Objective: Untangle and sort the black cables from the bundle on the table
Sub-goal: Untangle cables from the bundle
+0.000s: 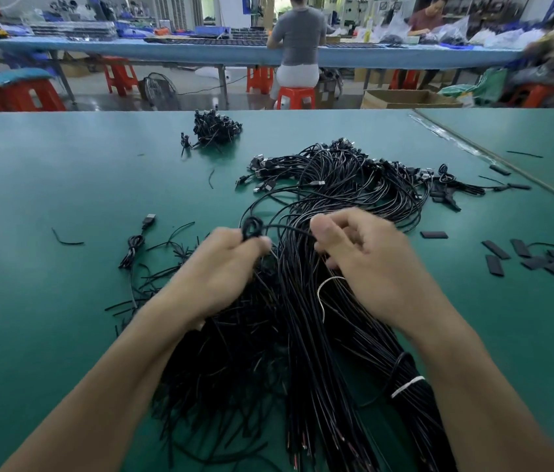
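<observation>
A large bundle of black cables (309, 335) spreads from the near edge of the green table (47, 185) to its middle, with USB plugs fanned out at the far end (268, 172). My left hand (221, 267) grips a small coiled loop of one black cable (251, 229) above the bundle. My right hand (367, 260) pinches the same cable a little to the right, fingers curled. A white tie (406, 386) wraps part of the bundle near my right forearm. A loose white wire (325, 291) lies under my right hand.
A small pile of tied cables (216, 129) sits at the far middle. A single coiled cable with a USB plug (134, 247) lies left. Black flat sleeves (541, 257) are scattered right. People sit at a blue bench (166, 52) beyond, with red stools.
</observation>
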